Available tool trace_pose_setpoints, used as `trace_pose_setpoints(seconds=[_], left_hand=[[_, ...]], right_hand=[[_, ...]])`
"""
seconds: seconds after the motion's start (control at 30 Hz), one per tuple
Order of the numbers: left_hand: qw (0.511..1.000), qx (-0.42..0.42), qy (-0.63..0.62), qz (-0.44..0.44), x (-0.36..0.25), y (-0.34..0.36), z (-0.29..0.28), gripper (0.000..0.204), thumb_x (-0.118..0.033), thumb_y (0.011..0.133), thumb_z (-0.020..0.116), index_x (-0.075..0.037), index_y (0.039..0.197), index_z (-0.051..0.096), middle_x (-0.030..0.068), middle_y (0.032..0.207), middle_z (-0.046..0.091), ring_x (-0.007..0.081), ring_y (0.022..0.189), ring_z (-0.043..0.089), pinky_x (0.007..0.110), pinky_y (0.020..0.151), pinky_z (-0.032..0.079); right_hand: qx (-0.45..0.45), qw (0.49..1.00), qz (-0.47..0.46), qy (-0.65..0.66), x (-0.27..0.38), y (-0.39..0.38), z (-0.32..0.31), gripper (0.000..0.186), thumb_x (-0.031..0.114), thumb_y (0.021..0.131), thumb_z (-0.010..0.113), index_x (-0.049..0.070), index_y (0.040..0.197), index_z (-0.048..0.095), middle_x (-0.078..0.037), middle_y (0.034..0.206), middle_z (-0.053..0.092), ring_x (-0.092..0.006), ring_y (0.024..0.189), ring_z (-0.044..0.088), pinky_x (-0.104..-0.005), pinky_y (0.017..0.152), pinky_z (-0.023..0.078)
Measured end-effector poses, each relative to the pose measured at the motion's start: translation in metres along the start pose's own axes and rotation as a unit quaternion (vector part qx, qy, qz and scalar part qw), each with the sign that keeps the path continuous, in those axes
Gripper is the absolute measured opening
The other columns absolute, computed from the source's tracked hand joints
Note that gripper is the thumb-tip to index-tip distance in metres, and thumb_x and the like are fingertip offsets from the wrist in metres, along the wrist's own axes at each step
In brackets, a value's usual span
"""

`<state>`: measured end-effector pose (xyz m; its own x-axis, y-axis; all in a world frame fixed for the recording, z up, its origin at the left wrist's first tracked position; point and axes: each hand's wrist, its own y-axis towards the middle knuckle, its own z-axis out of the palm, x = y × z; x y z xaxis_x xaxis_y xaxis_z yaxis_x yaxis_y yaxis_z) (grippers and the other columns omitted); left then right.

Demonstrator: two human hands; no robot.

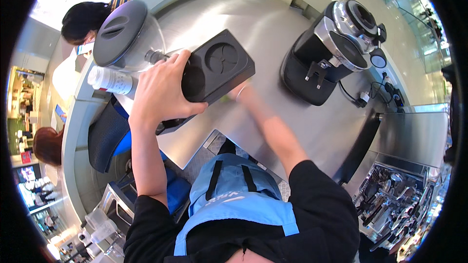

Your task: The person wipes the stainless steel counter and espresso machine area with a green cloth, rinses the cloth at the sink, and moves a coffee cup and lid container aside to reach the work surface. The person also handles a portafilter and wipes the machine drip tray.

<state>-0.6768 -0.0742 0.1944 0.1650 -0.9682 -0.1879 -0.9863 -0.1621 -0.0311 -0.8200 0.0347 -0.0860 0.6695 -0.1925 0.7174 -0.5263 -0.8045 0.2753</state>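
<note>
Holding a black rectangular block [226, 61] in the left hand [161, 87], raised over the left-middle part of the steel desk [214, 12]. Has the left grip stretched across the block's width and pressed around it, with the thumb on the near side and the fingers over the far side. Tilted, running slantwise from near left to far right, with round recesses in the upper face (and with a curved, petal-like pattern inside the far one).

Reaching in from the near right with the right hand [239, 90], partly hidden behind the block; wearing a thin pale band at the wrist. Cannot tell the state of the right grip, nor whether touching the block or apart from it. Showing, just left of that wrist, a small yellow-green patch, too blurred to name.

Includes, at the far left of the desk, a clear rounded container [155, 36] with a dark grey lid [114, 39], and just nearer, a white bottle [113, 80] lying slanted. Carries at the far right a black and silver machine [336, 51], with a plug [363, 98] beside it. Shows metal utensils [390, 190] at the near right and a blue and black chair [105, 139] at the left. Wearing a light blue apron [234, 190] over a black top.
</note>
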Motion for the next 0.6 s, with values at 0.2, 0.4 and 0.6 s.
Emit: trace_pose_setpoints(seconds=[0.2, 0.4, 0.6], left_hand=[[0.997, -0.062, -0.041, 0.037, 0.006, 0.072, 0.042, 0.085, -0.045, 0.052, 0.084, -0.004, 0.120, 0.055, 0.0183, 0.093, 0.069, 0.0406, 0.088, 0.068, 0.047, 0.080, 0.052], [0.997, -0.007, -0.012, 0.070, -0.001, 0.178, 0.119, 0.084, -0.042, 0.050, 0.087, -0.003, 0.118, 0.056, 0.0173, 0.103, 0.067, 0.0401, 0.096, 0.065, 0.048, 0.086, 0.053], [0.994, 0.019, 0.000, 0.109, -0.018, 0.231, 0.158, 0.091, -0.040, 0.047, 0.091, -0.010, 0.125, 0.056, 0.0109, 0.110, 0.065, 0.0353, 0.106, 0.061, 0.047, 0.085, 0.053]], right_hand=[[-0.102, 0.886, 0.300, -0.339, 0.002, -0.029, -0.046, 0.068, 0.043, 0.095, 0.052, 0.000, 0.147, 0.045, -0.021, 0.164, 0.021, -0.0356, 0.152, 0.018, -0.0523, 0.122, 0.014], [0.047, 0.982, -0.011, -0.181, 0.128, -0.095, 0.062, 0.058, 0.051, 0.091, 0.055, 0.007, 0.128, 0.066, -0.025, 0.148, 0.046, -0.0437, 0.141, 0.037, -0.0610, 0.115, 0.023], [0.213, 0.972, -0.007, -0.104, 0.118, -0.069, 0.057, 0.046, 0.044, 0.090, 0.061, 0.005, 0.113, 0.070, -0.017, 0.132, 0.060, -0.0319, 0.135, 0.047, -0.0559, 0.120, 0.019]])
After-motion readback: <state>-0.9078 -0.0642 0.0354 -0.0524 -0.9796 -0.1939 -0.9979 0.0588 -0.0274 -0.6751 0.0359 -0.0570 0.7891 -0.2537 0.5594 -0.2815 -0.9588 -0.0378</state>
